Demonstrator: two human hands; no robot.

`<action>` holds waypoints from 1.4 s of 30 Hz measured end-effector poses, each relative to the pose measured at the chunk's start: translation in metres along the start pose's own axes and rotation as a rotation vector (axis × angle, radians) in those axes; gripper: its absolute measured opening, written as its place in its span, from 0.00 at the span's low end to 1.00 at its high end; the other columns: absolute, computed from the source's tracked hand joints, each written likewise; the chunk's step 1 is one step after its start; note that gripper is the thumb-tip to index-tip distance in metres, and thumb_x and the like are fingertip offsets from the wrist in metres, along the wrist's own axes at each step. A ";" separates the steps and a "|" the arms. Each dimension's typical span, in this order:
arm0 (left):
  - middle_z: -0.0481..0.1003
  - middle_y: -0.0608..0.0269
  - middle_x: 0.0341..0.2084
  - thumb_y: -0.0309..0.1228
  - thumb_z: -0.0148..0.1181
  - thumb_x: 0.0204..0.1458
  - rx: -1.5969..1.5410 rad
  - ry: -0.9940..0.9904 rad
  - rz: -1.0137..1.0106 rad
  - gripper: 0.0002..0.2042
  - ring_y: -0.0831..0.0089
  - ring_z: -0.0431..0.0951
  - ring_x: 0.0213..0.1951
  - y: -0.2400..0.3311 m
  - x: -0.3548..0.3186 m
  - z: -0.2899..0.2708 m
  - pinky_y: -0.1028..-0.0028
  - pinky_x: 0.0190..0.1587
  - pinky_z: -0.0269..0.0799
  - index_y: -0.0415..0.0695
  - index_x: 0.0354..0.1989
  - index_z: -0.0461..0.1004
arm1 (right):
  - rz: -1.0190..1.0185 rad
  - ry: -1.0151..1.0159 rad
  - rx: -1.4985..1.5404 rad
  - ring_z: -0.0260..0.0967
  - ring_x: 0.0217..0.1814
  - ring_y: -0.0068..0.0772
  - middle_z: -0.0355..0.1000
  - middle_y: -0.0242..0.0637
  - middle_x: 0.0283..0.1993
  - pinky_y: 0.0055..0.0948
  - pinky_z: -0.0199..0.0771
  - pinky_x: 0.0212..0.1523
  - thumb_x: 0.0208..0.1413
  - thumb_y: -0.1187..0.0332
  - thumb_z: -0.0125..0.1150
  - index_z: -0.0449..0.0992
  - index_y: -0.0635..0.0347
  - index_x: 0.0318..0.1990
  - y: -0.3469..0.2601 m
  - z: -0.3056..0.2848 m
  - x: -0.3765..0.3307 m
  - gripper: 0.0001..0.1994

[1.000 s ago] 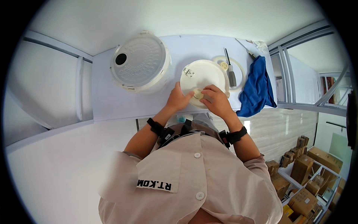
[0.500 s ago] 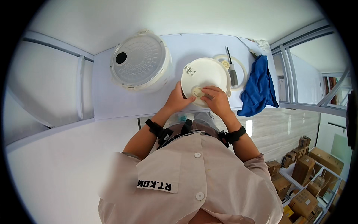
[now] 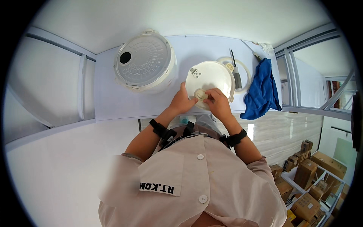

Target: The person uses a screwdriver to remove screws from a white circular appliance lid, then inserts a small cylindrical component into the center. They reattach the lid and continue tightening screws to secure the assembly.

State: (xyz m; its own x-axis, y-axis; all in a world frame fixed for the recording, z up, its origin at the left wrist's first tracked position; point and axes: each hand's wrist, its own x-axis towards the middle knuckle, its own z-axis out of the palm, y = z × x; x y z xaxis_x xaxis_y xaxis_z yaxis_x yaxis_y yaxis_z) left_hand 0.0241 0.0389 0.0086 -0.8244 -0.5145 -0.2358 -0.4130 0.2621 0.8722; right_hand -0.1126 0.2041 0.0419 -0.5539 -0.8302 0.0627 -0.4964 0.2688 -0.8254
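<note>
Touching cap [image 3: 200, 94], black lettering [image 3: 157, 187] on shirt [image 3: 234, 178]

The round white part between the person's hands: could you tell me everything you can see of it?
The round, white, plastic-looking part is broad and smooth, with a slightly glossy face turned upward. A small, shiny metal bracket sits near its far-left edge, and a small, round, cream piece near its near edge. The left hand grips its near-left rim; the right hand's fingertips are at the cream piece. It's over the pale table; whether it rests there is unclear.
</note>
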 end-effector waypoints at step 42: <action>0.82 0.41 0.49 0.43 0.69 0.59 -0.051 0.128 -0.100 0.29 0.51 0.84 0.51 0.009 0.007 0.005 0.60 0.53 0.78 0.33 0.60 0.69 | -0.154 -0.007 -0.220 0.78 0.47 0.50 0.73 0.44 0.50 0.43 0.80 0.47 0.55 0.75 0.68 0.79 0.55 0.60 -0.003 0.002 -0.010 0.22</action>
State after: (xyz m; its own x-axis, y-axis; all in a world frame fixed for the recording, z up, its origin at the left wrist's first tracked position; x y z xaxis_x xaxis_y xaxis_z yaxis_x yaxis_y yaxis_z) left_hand 0.0123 0.0421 0.0126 -0.7225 -0.6369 -0.2689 -0.4679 0.1641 0.8684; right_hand -0.1043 0.2101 0.0430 -0.4561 -0.8728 0.1737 -0.7082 0.2378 -0.6648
